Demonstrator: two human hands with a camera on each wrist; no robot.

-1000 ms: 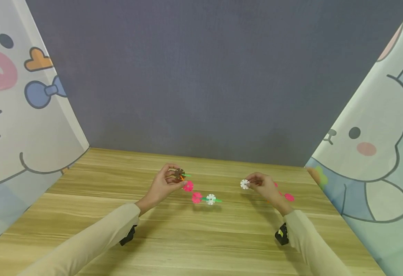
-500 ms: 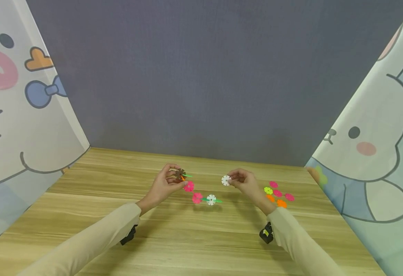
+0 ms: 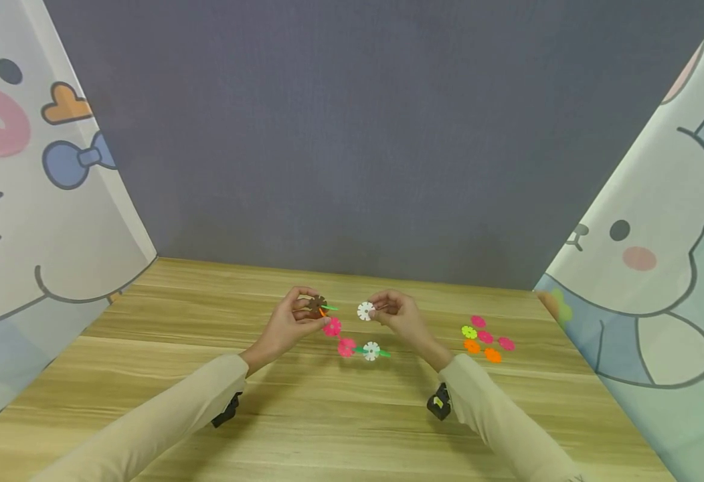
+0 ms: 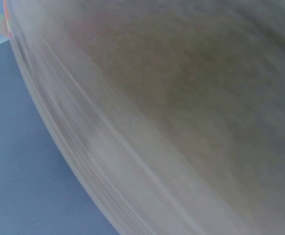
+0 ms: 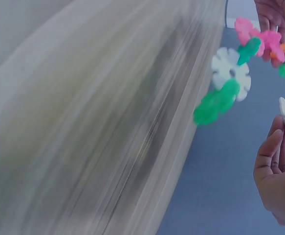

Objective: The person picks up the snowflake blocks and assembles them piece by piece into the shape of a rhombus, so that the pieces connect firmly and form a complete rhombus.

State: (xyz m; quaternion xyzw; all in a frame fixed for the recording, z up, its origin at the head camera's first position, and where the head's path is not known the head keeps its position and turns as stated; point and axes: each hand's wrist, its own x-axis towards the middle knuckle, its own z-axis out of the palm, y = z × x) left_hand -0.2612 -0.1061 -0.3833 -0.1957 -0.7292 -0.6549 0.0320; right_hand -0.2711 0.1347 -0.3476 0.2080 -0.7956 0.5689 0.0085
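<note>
2 hands, 2 pinches: white disc (image 3: 361,312) in the right hand (image 3: 405,319), nearby disc chain (image 3: 344,346) in the left hand (image 3: 284,323).

Right hand (image 5: 281,178) edge-cropped in wrist view

Lower centre, the left hand (image 3: 284,323) holds joined discs (image 3: 346,347), the right hand (image 3: 406,320) a white disc (image 3: 365,311); loose discs (image 3: 485,337) lie lower right.

The right sleeve (image 3: 508,425) is long, made of plain cream cloth with some fine creases. Just beside its wrist end there is a black blocky device (image 3: 442,412), which carries a small yellow mark (image 3: 438,403). To the left of the right sleeve are the left sleeve (image 3: 159,423), equally cream, and a second black unit (image 3: 227,411).
</note>
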